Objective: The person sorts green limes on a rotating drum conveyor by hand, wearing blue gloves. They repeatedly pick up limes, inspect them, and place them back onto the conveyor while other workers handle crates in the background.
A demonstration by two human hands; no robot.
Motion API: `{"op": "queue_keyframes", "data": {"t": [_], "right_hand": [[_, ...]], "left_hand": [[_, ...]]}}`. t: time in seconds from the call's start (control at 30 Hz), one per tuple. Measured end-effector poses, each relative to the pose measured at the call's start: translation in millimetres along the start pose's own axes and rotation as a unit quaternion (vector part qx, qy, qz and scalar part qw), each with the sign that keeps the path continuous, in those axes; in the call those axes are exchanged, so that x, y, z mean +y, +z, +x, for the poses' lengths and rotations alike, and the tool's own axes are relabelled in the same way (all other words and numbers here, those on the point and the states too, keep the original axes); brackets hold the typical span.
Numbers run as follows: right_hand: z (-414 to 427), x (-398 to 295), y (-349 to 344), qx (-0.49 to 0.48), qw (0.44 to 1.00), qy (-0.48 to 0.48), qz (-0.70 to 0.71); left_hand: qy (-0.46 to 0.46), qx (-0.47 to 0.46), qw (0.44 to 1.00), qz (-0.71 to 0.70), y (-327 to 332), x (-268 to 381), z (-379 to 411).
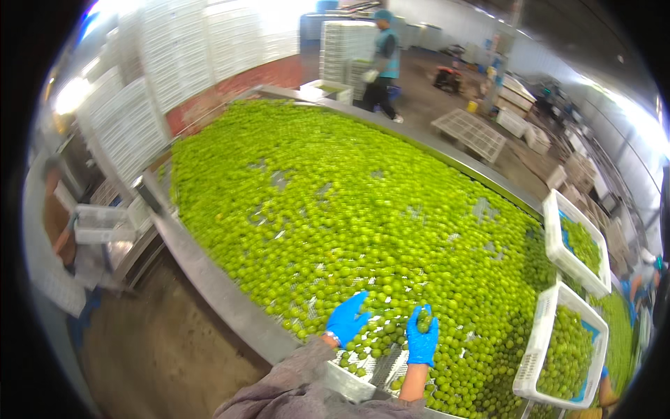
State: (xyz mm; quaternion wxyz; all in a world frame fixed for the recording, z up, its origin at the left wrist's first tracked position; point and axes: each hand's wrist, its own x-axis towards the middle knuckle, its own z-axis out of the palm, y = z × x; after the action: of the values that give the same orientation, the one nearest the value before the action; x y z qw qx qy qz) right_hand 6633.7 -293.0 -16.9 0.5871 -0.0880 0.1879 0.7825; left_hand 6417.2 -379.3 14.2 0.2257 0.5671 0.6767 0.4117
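Note:
Small round green fruits point(366, 209) cover a wide metal sorting table point(230, 314) in front of me. My left hand point(347, 320), in a blue glove, is over the fruits near the table's close edge, fingers apart, with nothing in it. To its right, my right hand point(423, 335), also blue-gloved, has its palm turned up and its fingers curled around a green fruit point(424, 320). Between and below the hands, a perforated surface point(384, 366) shows among scattered fruits.
Two white plastic crates point(539, 340) point(576, 262) of green fruits stand at the table's right edge. A person point(386, 57) is beyond the far edge beside stacked crates point(340, 52). Another person point(57, 220) at the left holds a crate point(104, 224). A gloved worker's arm point(606, 387) shows lower right.

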Motion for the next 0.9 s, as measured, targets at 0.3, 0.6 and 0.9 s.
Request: {"op": "queue_keyframes", "data": {"t": [0.3, 0.6, 0.9], "right_hand": [[135.5, -211.2, 133.3, -0.091, 0.948, -0.277, -0.131], [195.7, -323.1, 335.0, -0.173, 0.570, -0.473, -0.649], [228.1, -50.6, 67.3, -0.217, 0.445, -0.050, -0.867]], "left_hand": [[-0.101, -0.020, 0.995, -0.016, -17.4, -93.6, -38.7], [-0.205, 0.020, 0.979, 0.003, 8.4, -162.5, -27.6], [-0.153, 0.063, 0.969, 0.184, -8.4, -140.7, 31.4]]}}
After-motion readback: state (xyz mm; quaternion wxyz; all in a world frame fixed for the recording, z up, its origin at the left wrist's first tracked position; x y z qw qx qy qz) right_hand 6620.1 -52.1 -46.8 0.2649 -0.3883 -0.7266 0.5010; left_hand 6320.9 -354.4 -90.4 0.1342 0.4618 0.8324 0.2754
